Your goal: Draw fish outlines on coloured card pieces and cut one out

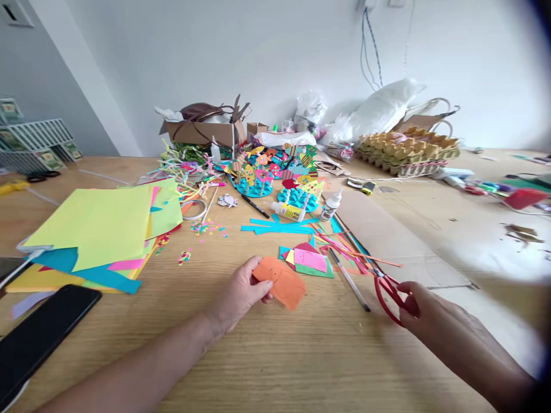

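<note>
My left hand (241, 295) pinches a piece of orange paper (284, 285) between thumb and fingers, held just over the table; faint drawn lines show on it. To the right, my right hand (424, 310) is closed on the handle of red-handled scissors (390, 291), whose blades point away among paper strips. A pen (350, 282) lies between my two hands. Beyond the orange paper is a small pile of cut paper pieces, with a pink piece (310, 260) on top and a green piece (316, 272) beneath.
Yellow paper sheets (92, 221) and a black phone (45, 338) lie on the left. Farther back stand a glue bottle (331, 205), blue bases with paper fish (298, 198) and a cardboard box (202, 133). Cardboard (387, 246) and egg trays (407, 150) are on the right.
</note>
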Demonstrator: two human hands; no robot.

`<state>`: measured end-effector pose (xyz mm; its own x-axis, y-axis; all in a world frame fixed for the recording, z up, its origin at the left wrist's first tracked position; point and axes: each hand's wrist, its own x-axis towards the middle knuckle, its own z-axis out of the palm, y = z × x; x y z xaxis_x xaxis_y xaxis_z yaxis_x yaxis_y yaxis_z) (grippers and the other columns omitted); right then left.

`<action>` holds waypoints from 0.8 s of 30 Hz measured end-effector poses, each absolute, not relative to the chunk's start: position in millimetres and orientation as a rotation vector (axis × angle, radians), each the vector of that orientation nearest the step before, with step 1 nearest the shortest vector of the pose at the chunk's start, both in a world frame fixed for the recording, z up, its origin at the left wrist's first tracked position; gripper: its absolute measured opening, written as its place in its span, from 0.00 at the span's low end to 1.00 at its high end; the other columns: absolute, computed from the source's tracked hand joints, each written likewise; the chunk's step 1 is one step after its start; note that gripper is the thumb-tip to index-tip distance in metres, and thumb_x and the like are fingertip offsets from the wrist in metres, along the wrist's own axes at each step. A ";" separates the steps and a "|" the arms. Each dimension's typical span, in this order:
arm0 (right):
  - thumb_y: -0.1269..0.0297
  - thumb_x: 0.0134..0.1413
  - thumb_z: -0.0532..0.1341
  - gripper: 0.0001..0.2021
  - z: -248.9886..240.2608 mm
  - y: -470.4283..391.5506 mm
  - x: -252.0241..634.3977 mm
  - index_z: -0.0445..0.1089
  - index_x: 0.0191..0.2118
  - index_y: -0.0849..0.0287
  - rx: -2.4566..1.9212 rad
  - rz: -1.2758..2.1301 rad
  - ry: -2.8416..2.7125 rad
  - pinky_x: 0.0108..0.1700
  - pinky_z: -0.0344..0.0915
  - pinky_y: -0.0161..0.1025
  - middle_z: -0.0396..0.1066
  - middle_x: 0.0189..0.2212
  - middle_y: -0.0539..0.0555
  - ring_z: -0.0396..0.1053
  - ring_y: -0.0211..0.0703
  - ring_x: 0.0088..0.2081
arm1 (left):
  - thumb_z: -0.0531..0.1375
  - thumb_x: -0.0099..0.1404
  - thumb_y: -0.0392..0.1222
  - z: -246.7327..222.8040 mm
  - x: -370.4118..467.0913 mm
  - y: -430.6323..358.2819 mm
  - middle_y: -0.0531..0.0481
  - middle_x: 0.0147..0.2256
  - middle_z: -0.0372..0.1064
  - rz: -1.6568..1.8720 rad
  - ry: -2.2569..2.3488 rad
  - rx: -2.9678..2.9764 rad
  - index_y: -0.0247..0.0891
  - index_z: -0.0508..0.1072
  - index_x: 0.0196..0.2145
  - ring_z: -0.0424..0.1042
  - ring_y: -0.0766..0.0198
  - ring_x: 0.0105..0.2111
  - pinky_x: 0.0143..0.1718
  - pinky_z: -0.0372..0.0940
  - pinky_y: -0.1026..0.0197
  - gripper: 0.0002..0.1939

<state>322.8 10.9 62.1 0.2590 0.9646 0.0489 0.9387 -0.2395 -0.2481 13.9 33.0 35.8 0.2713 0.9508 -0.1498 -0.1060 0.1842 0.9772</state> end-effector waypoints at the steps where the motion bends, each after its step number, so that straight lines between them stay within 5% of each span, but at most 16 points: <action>1: 0.69 0.43 0.61 0.07 68.9 8.8 322.8 0.69 0.31 0.50 -2.309 0.277 -1.732 0.27 0.60 0.42 0.73 0.21 0.55 0.71 0.51 0.24 | 0.63 0.52 0.41 36.1 12.0 33.6 0.55 0.27 0.66 0.958 0.995 1.108 0.35 0.67 0.40 0.64 0.70 0.23 0.26 0.61 0.66 0.17; 8: 0.55 0.37 0.67 0.17 83.9 -15.1 320.9 0.71 0.36 0.54 -1.715 0.929 -1.143 0.28 0.62 0.40 0.73 0.30 0.58 0.69 0.50 0.32 | 0.62 0.56 0.42 38.5 6.6 36.0 0.55 0.29 0.68 1.013 0.966 1.121 0.36 0.67 0.43 0.64 0.70 0.24 0.27 0.61 0.67 0.17; 13: 0.54 0.38 0.70 0.16 80.4 -11.2 279.7 0.71 0.30 0.60 -1.273 1.341 -0.983 0.25 0.57 0.33 0.65 0.22 0.50 0.60 0.36 0.24 | 0.65 0.53 0.43 45.3 5.6 32.8 0.53 0.30 0.69 1.031 0.954 1.078 0.37 0.69 0.41 0.65 0.69 0.24 0.26 0.62 0.67 0.18; 17: 0.56 0.42 0.68 0.16 78.2 7.6 243.8 0.62 0.22 0.59 -1.234 1.420 -1.173 0.20 0.48 0.31 0.58 0.16 0.45 0.52 0.32 0.19 | 0.66 0.51 0.42 50.9 4.5 31.6 0.53 0.29 0.69 1.041 0.943 1.057 0.37 0.70 0.40 0.65 0.69 0.23 0.25 0.61 0.67 0.18; 24: 0.62 0.40 0.67 0.12 82.3 32.9 212.9 0.64 0.29 0.59 -1.263 1.407 -1.405 0.28 0.58 0.34 0.66 0.25 0.48 0.61 0.36 0.26 | 0.67 0.51 0.42 53.0 3.3 33.4 0.52 0.31 0.70 1.013 0.948 1.066 0.37 0.71 0.41 0.64 0.68 0.23 0.25 0.61 0.66 0.19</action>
